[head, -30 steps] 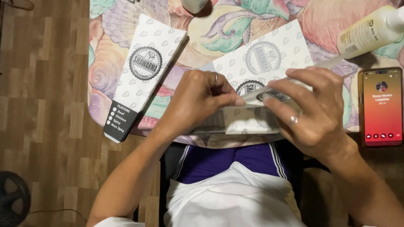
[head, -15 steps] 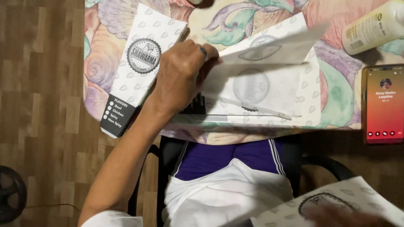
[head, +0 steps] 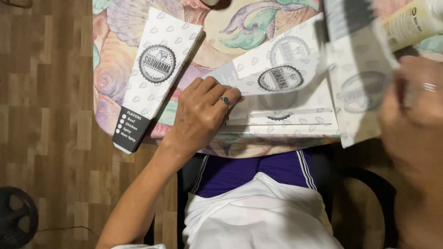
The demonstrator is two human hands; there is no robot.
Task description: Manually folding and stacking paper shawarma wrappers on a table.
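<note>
The left hand [head: 203, 115] lies flat, fingers spread, pressing a stack of white printed paper sleeves [head: 286, 115] at the near edge of the floral tablecloth [head: 230, 27]. The right hand [head: 410, 120], blurred, holds a single paper sleeve [head: 362, 87] raised beside the stack; its grip cannot be made out. A finished pile of sleeves [head: 154, 74] lies left of the left hand.

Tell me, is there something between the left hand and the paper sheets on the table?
Nothing visible. The left hand already rests flat on the stack of printed sheets, with its fingers touching the top sheet. The right hand, blurred, holds another sheet up at the right, clear of the left hand.
</note>
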